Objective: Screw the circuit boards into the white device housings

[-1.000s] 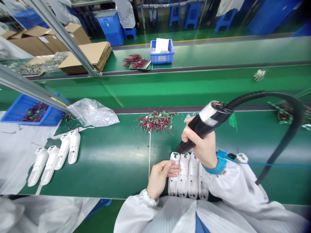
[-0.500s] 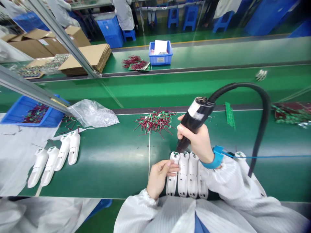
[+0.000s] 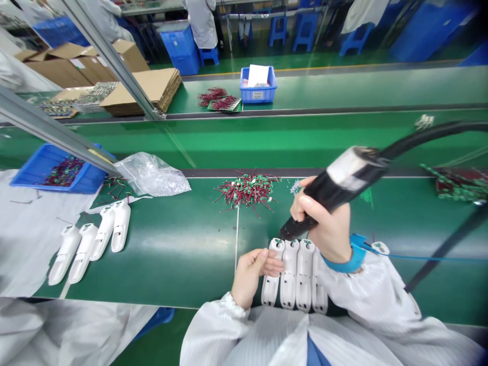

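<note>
My right hand (image 3: 326, 221) is wrapped round a black, tapered hand tool (image 3: 341, 180) with a thick hose. The tool is tilted, and its tip is just above the upper end of the leftmost white plastic housing (image 3: 271, 290) in a row of several. Against this housing rest the stretched fingers of my left hand (image 3: 253, 272), which grips nothing. Small green boards (image 3: 293, 244) sit at the housings' upper ends. My right sleeve partly covers the housing on the right of the row. Whether the tip touches the housing, I cannot tell.
Beyond my hands lies a heap of red-wired green boards (image 3: 249, 190). More white housings (image 3: 78, 254) lie at left, near a plastic bag (image 3: 152, 175) and a blue bin (image 3: 26, 170). A metal post (image 3: 110, 61) crosses the left side. The hose (image 3: 438, 134) arches off to the right.
My right hand has shifted slightly right and the tool leans over further to the right, its hose swinging that way. My left hand stays at the leftmost housing. The view has shifted a little.
</note>
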A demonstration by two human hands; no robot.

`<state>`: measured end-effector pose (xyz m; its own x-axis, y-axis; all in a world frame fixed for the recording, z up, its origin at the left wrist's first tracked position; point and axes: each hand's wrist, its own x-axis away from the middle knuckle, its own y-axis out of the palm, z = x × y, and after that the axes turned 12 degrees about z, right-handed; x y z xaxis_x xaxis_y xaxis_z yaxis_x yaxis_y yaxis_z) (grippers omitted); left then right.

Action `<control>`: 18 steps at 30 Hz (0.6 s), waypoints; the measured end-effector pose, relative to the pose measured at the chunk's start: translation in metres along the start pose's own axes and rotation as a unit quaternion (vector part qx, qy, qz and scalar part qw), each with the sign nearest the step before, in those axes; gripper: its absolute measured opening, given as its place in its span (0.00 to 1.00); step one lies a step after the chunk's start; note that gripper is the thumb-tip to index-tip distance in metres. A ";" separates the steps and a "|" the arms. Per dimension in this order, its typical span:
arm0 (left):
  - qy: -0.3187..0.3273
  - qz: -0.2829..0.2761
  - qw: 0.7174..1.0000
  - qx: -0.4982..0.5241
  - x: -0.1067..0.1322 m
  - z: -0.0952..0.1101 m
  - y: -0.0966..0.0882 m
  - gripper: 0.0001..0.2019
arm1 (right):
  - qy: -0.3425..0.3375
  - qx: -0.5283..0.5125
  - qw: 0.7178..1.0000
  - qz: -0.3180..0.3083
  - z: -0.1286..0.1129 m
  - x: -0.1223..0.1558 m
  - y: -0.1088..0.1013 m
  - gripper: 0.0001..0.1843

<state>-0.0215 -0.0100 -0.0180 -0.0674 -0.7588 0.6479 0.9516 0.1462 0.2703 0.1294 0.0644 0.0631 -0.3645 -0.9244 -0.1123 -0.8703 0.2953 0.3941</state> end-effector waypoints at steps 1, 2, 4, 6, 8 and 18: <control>-0.014 -0.010 1.000 0.023 0.000 0.002 0.002 0.24 | -0.003 -0.024 1.000 -0.004 -0.006 0.002 0.002 0.13; -0.029 -0.022 0.998 0.048 0.000 0.003 0.004 0.24 | -0.002 -0.046 0.999 -0.010 -0.011 0.004 0.004 0.12; -0.056 -0.050 0.993 0.096 0.000 0.007 0.008 0.24 | 0.008 -0.081 0.997 -0.019 -0.019 0.009 0.007 0.12; -0.074 -0.073 0.986 0.130 -0.002 0.009 0.011 0.23 | 0.012 -0.105 0.994 -0.023 -0.024 0.012 0.010 0.11; -0.087 -0.092 0.980 0.154 -0.003 0.009 0.013 0.21 | 0.010 -0.120 0.993 -0.018 -0.024 0.013 0.010 0.10; -0.116 -0.114 0.966 0.203 -0.008 0.005 0.013 0.16 | 0.010 -0.113 0.994 -0.005 -0.022 0.013 0.008 0.10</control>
<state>-0.0104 0.0006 -0.0160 -0.3725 -0.6442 0.6680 0.7116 0.2638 0.6512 0.1254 0.0498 0.0845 -0.3482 -0.9321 -0.0998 -0.7764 0.2272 0.5879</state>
